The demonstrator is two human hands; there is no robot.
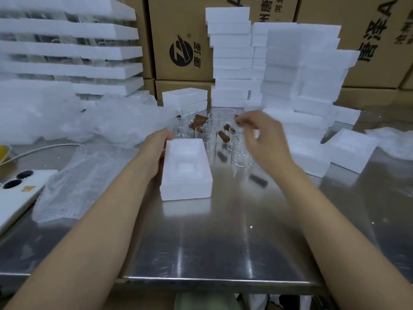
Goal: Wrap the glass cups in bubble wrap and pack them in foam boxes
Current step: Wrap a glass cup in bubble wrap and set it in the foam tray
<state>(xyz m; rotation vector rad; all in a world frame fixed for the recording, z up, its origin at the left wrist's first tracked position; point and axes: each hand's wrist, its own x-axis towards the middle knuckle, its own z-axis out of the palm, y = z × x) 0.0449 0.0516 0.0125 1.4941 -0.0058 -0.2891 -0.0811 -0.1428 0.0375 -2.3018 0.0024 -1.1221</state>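
Step in hand: it seems to be picking a glass cup for wrapping; nothing is wrapped or packed in front of the person yet.
Glass cups: they stand in a cluster on the steel table, just behind and to the right of the open foam box; several have brown handles.
Foam box: it lies open with its moulded hollow up, and nothing is in the hollow.
Left hand: it lies against the left wall of the foam box, the fingers nearly straight toward the far corner; it touches and steadies the box, it does not clamp it.
Right hand: it hovers over the right side of the cups with bent fingers; it is blurred, so it cannot be told if the fingers pinch a cup.
Bubble wrap: a sheet lies flat at the left of the box, with a loose heap behind it.
Next move: probably to lift one cup straight out without knocking its neighbours and bring it to the sheet.
Forearms: both are stretched forward above the table.
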